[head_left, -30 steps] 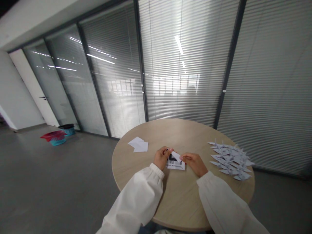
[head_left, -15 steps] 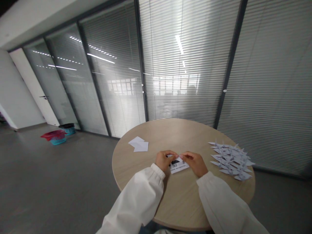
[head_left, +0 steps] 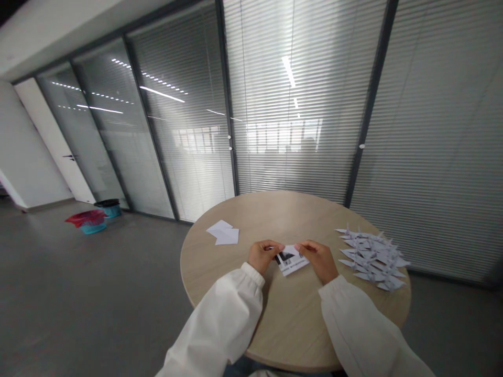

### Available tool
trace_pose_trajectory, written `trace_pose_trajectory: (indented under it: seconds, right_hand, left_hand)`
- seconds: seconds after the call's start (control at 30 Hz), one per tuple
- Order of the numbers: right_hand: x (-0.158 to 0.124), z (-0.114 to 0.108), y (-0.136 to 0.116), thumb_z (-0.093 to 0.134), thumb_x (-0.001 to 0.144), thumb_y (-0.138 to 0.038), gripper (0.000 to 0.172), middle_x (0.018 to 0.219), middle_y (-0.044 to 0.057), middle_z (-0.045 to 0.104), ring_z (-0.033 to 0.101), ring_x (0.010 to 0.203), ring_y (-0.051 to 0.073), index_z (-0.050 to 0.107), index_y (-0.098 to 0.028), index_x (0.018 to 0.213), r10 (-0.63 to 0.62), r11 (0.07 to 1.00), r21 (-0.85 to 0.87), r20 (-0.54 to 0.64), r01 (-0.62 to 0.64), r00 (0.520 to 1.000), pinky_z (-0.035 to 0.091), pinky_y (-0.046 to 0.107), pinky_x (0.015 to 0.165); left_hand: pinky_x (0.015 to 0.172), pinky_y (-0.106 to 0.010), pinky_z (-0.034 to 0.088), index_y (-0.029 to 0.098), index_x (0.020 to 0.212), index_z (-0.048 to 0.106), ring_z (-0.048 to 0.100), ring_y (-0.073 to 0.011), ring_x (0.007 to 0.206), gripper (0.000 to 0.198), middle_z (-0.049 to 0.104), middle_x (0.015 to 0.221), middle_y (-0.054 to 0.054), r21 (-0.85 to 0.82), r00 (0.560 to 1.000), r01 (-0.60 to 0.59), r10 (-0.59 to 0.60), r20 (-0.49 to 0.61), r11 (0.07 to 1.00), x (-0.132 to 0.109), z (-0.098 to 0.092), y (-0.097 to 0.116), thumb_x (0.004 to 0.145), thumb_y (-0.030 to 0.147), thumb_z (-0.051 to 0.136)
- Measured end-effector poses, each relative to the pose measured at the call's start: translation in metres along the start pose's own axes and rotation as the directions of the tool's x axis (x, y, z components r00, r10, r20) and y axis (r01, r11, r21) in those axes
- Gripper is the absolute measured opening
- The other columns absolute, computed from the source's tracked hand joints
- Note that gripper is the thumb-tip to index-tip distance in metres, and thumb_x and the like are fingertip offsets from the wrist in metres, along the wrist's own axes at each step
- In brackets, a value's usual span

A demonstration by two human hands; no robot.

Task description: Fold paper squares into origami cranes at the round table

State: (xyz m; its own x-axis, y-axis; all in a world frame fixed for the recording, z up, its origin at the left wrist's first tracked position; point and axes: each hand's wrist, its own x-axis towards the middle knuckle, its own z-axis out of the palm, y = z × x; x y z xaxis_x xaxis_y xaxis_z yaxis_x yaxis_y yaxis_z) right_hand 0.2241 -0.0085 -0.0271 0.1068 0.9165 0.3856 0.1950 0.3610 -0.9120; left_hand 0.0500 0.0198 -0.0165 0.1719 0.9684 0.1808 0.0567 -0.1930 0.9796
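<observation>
Near the middle of the worktop (head_left: 275, 213): a small piece of printed paper (head_left: 294, 265), between the person's two hands; whether it rests on the surface or is lifted just off it cannot be told.
Printed face: white ground with a dark, nearly black patch toward the upper left, smaller grey marks beside it, and a line of dark lettering along the near edge, too small to read.
Outline: turned askew, the near edge rising toward the right; an unprinted white area lies along the far side, partly covered by fingers.
Left hand (head_left: 264, 256): pinches the paper's far left part between thumb and fingers.
Right hand (head_left: 319, 259): pinches the far right part in the same way, apart from the left hand.
White sleeves (head_left: 220, 309): gathered at the wrists.
Folded paper pieces (head_left: 373, 259): many, white, sharp-pointed, crowded together at the right side of the worktop.
White sheets (head_left: 225, 233): flat, overlapping, on the left side of the worktop, well apart from the left hand.
</observation>
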Motion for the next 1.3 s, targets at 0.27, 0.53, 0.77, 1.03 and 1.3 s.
trace_pose_trajectory:
  seconds: [0.27, 0.53, 0.77, 1.03, 1.3]
  right_hand:
    - [-0.0031, -0.0017, -0.0044, 0.058, 0.074, -0.046, 0.032, 0.066, 0.003, 0.065, 0.058, 0.063, 0.018, 0.067, -0.016, 0.071, -0.071, 0.994, -0.087, -0.005, 0.070, 0.997, 0.044, 0.025, 0.059]
    - [0.0003, -0.0017, -0.0009, 0.057, 0.074, -0.050, 0.036, 0.070, 0.004, 0.067, 0.059, 0.066, 0.019, 0.067, -0.016, 0.074, -0.049, 0.998, -0.049, -0.054, 0.046, 0.997, 0.045, 0.026, 0.060]
    - [0.0004, -0.0039, 0.0017, 0.054, 0.077, -0.048, 0.035, 0.071, 0.004, 0.066, 0.058, 0.067, 0.019, 0.065, -0.015, 0.075, -0.077, 0.995, -0.068, -0.075, 0.072, 0.994, 0.044, 0.026, 0.062]
    - [0.0019, -0.0042, 0.0034, 0.052, 0.077, -0.051, 0.038, 0.074, 0.006, 0.067, 0.060, 0.070, 0.020, 0.065, -0.015, 0.077, -0.082, 0.994, -0.086, -0.101, 0.074, 0.991, 0.046, 0.027, 0.064]
    - [0.0025, -0.0055, 0.0006, 0.051, 0.078, -0.051, 0.040, 0.085, 0.009, 0.069, 0.061, 0.077, 0.022, 0.066, -0.015, 0.085, -0.077, 0.997, -0.032, -0.135, 0.073, 0.988, 0.047, 0.030, 0.067]
  left_hand:
    - [0.052, -0.023, 0.044, 0.009, 0.064, 0.070, 0.056, -0.0125, 0.052, 0.036, 0.067, 0.061, -0.008, 0.009, 0.999, -0.039, 0.039, 0.012, 0.999, -0.0062, -0.0003, 0.0078, 0.057, 0.044, 0.072]
    - [0.054, -0.024, 0.047, 0.009, 0.069, 0.070, 0.058, -0.0131, 0.054, 0.045, 0.067, 0.063, -0.008, -0.099, 1.000, 0.008, -0.011, -0.020, 0.995, -0.0036, 0.0005, 0.0085, 0.052, 0.050, 0.073]
    - [0.056, -0.024, 0.047, 0.009, 0.066, 0.069, 0.057, -0.0121, 0.054, 0.043, 0.066, 0.061, -0.007, -0.070, 0.999, -0.035, 0.033, -0.034, 0.997, -0.0040, -0.0012, 0.0068, 0.055, 0.050, 0.072]
    - [0.056, -0.024, 0.047, 0.010, 0.070, 0.070, 0.055, -0.0115, 0.053, 0.047, 0.065, 0.061, -0.006, -0.083, 1.000, -0.005, 0.003, -0.022, 0.997, -0.0039, -0.0011, 0.0083, 0.053, 0.054, 0.071]
    - [0.055, -0.024, 0.047, 0.010, 0.064, 0.065, 0.055, -0.0114, 0.051, 0.045, 0.062, 0.056, -0.004, -0.071, 0.997, -0.056, 0.053, -0.048, 0.996, -0.0047, -0.0024, 0.0079, 0.056, 0.054, 0.069]
